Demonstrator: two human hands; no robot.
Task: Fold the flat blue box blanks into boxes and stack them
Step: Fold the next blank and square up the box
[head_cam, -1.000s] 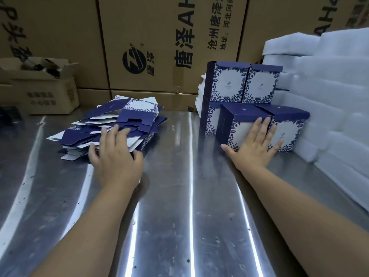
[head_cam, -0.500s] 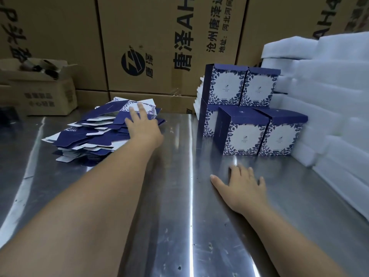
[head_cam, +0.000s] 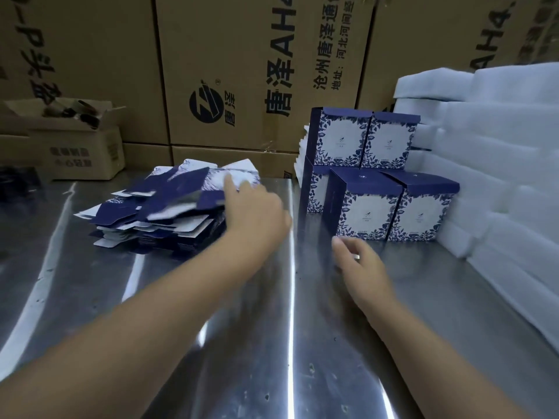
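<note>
A loose pile of flat blue box blanks [head_cam: 157, 219] lies on the steel table [head_cam: 242, 343], left of centre. My left hand [head_cam: 257, 213] reaches over the pile's right end, fingers laid on the top blank [head_cam: 181, 198], which is blurred and slightly lifted; the thumb is hidden beneath. Several folded blue-and-white boxes [head_cam: 366, 213] stand stacked at the right, two in front and others in two tiers behind them [head_cam: 341, 140]. My right hand [head_cam: 360, 264] hovers low over the table just in front of the nearest box, fingers loosely curled, holding nothing.
White foam sheets [head_cam: 499, 164] are stacked along the right edge beside the boxes. Large brown cartons [head_cam: 242, 71] form a wall at the back. A small open carton [head_cam: 78, 146] sits at the back left.
My left hand slid to the pile's right end and the top blank has started to lift. My right hand came off the table and moved nearer the front box.
</note>
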